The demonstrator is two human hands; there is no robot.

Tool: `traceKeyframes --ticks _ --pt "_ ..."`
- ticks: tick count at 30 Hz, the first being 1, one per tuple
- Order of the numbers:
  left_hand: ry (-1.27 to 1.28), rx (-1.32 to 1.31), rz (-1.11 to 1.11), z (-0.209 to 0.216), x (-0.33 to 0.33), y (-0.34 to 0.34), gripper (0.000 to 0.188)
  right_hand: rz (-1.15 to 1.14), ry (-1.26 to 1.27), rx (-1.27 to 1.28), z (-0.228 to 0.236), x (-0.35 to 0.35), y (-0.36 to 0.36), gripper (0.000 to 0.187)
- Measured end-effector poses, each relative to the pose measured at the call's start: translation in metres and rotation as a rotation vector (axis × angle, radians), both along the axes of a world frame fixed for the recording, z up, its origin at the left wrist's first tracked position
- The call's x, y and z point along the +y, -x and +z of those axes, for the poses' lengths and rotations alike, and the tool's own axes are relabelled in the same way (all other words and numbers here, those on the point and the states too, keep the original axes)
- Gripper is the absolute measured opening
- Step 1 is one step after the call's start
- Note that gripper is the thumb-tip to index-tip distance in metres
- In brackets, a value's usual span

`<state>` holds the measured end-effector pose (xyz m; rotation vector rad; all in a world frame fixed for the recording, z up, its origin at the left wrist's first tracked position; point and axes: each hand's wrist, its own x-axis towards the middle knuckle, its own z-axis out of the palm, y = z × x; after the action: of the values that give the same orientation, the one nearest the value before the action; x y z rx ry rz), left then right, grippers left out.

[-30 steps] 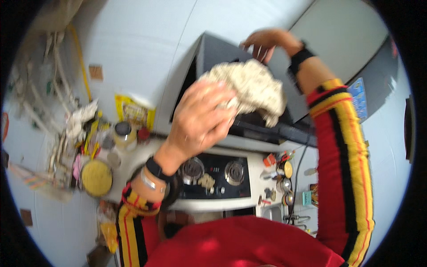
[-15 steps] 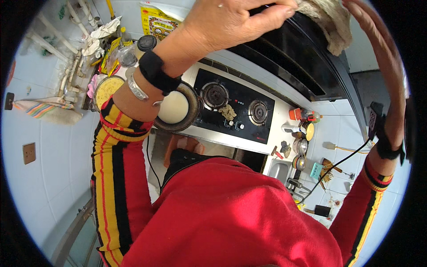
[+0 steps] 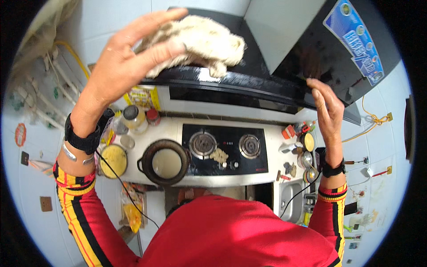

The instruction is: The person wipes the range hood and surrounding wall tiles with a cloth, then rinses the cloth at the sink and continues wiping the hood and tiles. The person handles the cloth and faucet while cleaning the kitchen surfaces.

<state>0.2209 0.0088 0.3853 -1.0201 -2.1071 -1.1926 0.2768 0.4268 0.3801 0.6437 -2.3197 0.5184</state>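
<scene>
White tiles and a pale counter (image 3: pixel 213 181) run below the black range hood (image 3: pixel 253 84), which partly hides a yellow packet (image 3: pixel 143 99). On the hood's front edge the left hand (image 3: pixel 126 62) grips a bunched, pale cloth (image 3: pixel 211 40) (its underside is out of sight). The right hand (image 3: pixel 328 109), loosely spread and empty, is at the glossy panel (image 3: pixel 307 66); whether its fingertips touch, I can't tell

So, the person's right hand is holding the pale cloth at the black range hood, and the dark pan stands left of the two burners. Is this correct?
Not quite: the left hand holds the pale cloth at the black range hood, as the head view shows. The dark pan does stand left of the two burners.
</scene>
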Motion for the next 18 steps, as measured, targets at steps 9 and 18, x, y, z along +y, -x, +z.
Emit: traceKeyframes --ticks 9,18 --pt "0.657 -0.018 0.114 0.023 0.042 0.025 0.07 -0.12 0.243 0.112 -0.044 0.089 -0.001 0.018" --pt "0.657 -0.325 0.321 0.073 0.053 0.099 0.047 0.039 0.576 0.049 -0.053 0.1 0.012 0.025"
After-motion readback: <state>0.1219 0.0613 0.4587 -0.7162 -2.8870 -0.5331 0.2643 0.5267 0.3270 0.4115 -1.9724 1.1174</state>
